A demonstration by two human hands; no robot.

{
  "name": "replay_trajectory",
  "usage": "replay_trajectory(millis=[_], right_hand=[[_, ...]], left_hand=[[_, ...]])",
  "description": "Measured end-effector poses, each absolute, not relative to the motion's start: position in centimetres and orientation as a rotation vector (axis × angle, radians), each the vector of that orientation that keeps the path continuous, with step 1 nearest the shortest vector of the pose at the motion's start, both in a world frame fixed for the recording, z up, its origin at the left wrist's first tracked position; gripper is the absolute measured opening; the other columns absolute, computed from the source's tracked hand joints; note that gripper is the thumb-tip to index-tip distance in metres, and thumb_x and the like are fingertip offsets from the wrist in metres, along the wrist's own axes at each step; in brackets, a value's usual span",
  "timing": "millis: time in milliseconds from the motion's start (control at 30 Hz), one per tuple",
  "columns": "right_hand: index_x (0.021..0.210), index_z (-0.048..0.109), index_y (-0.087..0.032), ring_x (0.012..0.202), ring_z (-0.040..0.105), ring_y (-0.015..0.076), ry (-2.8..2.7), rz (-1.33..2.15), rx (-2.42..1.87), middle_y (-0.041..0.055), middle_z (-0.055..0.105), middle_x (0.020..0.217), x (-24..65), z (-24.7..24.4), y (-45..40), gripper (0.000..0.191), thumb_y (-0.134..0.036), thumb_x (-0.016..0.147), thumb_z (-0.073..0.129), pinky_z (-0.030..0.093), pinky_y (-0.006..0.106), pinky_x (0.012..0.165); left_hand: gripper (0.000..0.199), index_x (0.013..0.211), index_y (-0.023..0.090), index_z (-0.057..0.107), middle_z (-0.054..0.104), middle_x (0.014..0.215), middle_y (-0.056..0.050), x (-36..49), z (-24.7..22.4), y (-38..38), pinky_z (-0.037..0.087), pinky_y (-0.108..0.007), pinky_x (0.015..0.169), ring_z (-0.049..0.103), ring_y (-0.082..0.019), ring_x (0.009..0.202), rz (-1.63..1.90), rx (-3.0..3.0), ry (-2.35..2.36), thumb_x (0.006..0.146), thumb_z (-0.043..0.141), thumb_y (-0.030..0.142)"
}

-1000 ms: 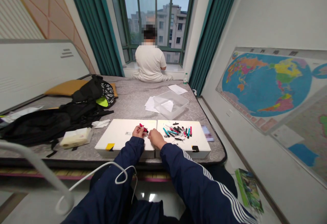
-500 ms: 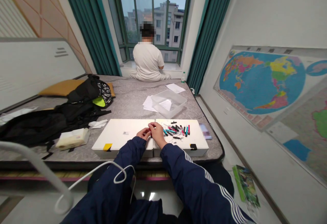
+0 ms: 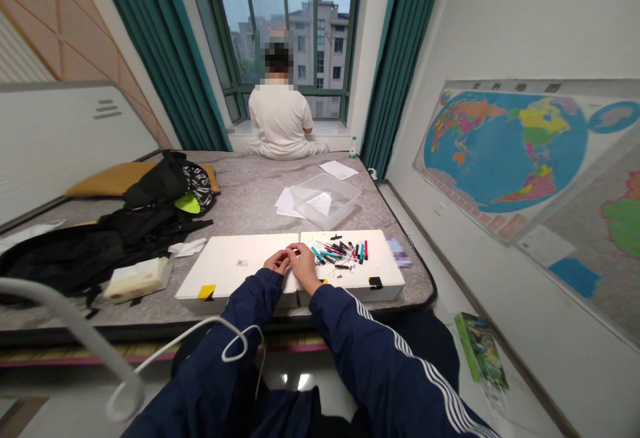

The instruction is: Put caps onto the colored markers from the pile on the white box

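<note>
Well to the left of the right white box (image 3: 357, 279), lying on the bed (image 3: 240, 208), a sprawl of black bags (image 3: 100, 245); nearer on that same side, a tissue pack (image 3: 137, 279); then a second white box (image 3: 215, 258), set close against the landmark's left edge. Just left of that edge, the left hand (image 3: 275, 263); meeting it from over the right white box's left part, the right hand (image 3: 303, 266). Newly brought together since a second ago, when slightly apart with a red-and-black piece showing in the left fingers; now only curled fingers, touching near the tips. Judged from that, handling now shared between both hands; yet whether grasping that piece or merely clenched, cannot tell, with the fingertips hidden. Just beside the right hand, on top of the right white box, the loose pile of pens and pen parts (image 3: 340, 251) in teal, red, black and white, with small bits strayed toward the near edge. Behind the box, a plastic tub (image 3: 330, 222) partly over white papers (image 3: 286, 203). Past the box's right edge, a blurred flat thing (image 3: 400, 253), then the bed's dark border. For moving, tightest just right of the right hand, against the pile; roomier leftward of the landmark, over the second white box; nearer than both boxes, a white cable (image 3: 213, 319) looping across the left sleeve.
</note>
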State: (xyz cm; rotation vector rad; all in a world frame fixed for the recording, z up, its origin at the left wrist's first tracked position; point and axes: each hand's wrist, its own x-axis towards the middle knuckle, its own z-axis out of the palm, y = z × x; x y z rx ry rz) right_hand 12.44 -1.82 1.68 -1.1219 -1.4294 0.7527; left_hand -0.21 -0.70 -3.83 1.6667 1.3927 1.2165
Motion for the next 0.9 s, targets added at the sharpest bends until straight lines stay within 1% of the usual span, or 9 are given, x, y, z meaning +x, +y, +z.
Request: replay_trajectory(millis=[100, 167, 267, 333, 400, 567, 700, 800, 900], right_hand=[[0.086, 0.067, -0.018, 0.080, 0.060, 0.0165, -1.423, 0.773, -1.118, 0.0045, 0.067, 0.086, 12.4, 1.5, -2.1, 0.013, -0.022, 0.081, 0.056, 0.048, 0.028, 0.074], [0.096, 0.066, -0.019, 0.083, 0.060, 0.0164, -1.445, 0.756, -1.084, 0.0053, 0.066, 0.094, 13.0, 1.6, -2.5, 0.019, -0.023, 0.080, 0.057, 0.048, 0.027, 0.074], [0.108, 0.060, -0.019, 0.073, 0.060, 0.0139, -1.437, 0.730, -1.075, 0.0058, 0.065, 0.101, 15.7, 1.7, -3.0, 0.027, -0.026, 0.082, 0.055, 0.049, 0.026, 0.070], [0.104, 0.060, -0.018, 0.070, 0.059, 0.0139, -1.392, 0.721, -1.127, 0.0053, 0.065, 0.093, 18.9, 1.6, -3.2, 0.024, -0.030, 0.084, 0.052, 0.048, 0.026, 0.066], [0.097, 0.062, -0.016, 0.074, 0.060, 0.0157, -1.347, 0.672, -1.184, 0.0058, 0.066, 0.088, 22.9, 1.6, -3.2, 0.023, -0.032, 0.085, 0.050, 0.048, 0.026, 0.067], [0.090, 0.066, -0.016, 0.067, 0.058, 0.0159, -1.488, 0.494, -1.406, 0.0058, 0.068, 0.083, 31.3, 2.2, -3.0, 0.023, -0.032, 0.083, 0.051, 0.045, 0.027, 0.066], [0.088, 0.068, -0.017, 0.078, 0.060, 0.0174, -1.851, 0.445, -1.504, 0.0066, 0.068, 0.087, 33.8, 2.7, -3.0, 0.017, -0.025, 0.081, 0.055, 0.043, 0.027, 0.075], [0.096, 0.069, -0.017, 0.092, 0.059, 0.0193, -2.073, 0.381, -1.584, 0.0093, 0.066, 0.097, 33.9, 2.9, -2.8, 0.019, -0.018, 0.082, 0.055, 0.040, 0.027, 0.083], [0.104, 0.069, -0.019, 0.094, 0.058, 0.0201, -2.202, 0.296, -1.656, 0.0107, 0.063, 0.099, 33.3, 3.2, -2.2, 0.025, -0.014, 0.083, 0.055, 0.039, 0.025, 0.082]], left_hand=[[0.040, 0.096, 0.015, 0.067, 0.072, 0.084, -0.008, 0.1, -3.3, -1.0, 0.048, -0.028, 0.061, 0.065, -0.020, 0.073, 1.229, 1.643, 1.417, 0.077, 0.059, 0.049], [0.040, 0.096, 0.016, 0.066, 0.072, 0.085, -0.009, 0.2, -3.1, -1.1, 0.049, -0.029, 0.063, 0.066, -0.020, 0.075, 1.282, 1.588, 1.416, 0.076, 0.060, 0.049], [0.041, 0.098, 0.016, 0.064, 0.072, 0.084, -0.009, 0.3, -3.0, -1.1, 0.051, -0.031, 0.068, 0.067, -0.020, 0.076, 1.353, 1.523, 1.385, 0.075, 0.061, 0.050], [0.040, 0.097, 0.016, 0.063, 0.072, 0.082, -0.009, 0.4, -3.1, -1.0, 0.051, -0.032, 0.070, 0.068, -0.020, 0.075, 1.374, 1.515, 1.384, 0.076, 0.060, 0.049], [0.040, 0.098, 0.015, 0.063, 0.072, 0.082, -0.010, 0.4, -3.2, -1.0, 0.050, -0.031, 0.067, 0.068, -0.021, 0.075, 1.388, 1.516, 1.410, 0.076, 0.059, 0.049], [0.039, 0.098, 0.016, 0.063, 0.072, 0.080, -0.009, 0.4, -3.5, -1.0, 0.049, -0.029, 0.060, 0.067, -0.020, 0.071, 1.379, 1.515, 1.431, 0.076, 0.059, 0.048], [0.039, 0.094, 0.016, 0.065, 0.071, 0.075, -0.008, 0.5, -3.3, -1.2, 0.048, -0.028, 0.056, 0.065, -0.019, 0.065, 1.378, 1.534, 1.463, 0.073, 0.061, 0.049], [0.039, 0.092, 0.016, 0.066, 0.071, 0.073, -0.007, 0.6, -3.1, -1.3, 0.048, -0.028, 0.054, 0.064, -0.018, 0.061, 1.382, 1.523, 1.471, 0.071, 0.062, 0.050], [0.039, 0.093, 0.016, 0.066, 0.071, 0.072, -0.006, 0.6, -2.9, -1.4, 0.048, -0.028, 0.055, 0.064, -0.018, 0.061, 1.392, 1.513, 1.458, 0.072, 0.062, 0.049]])
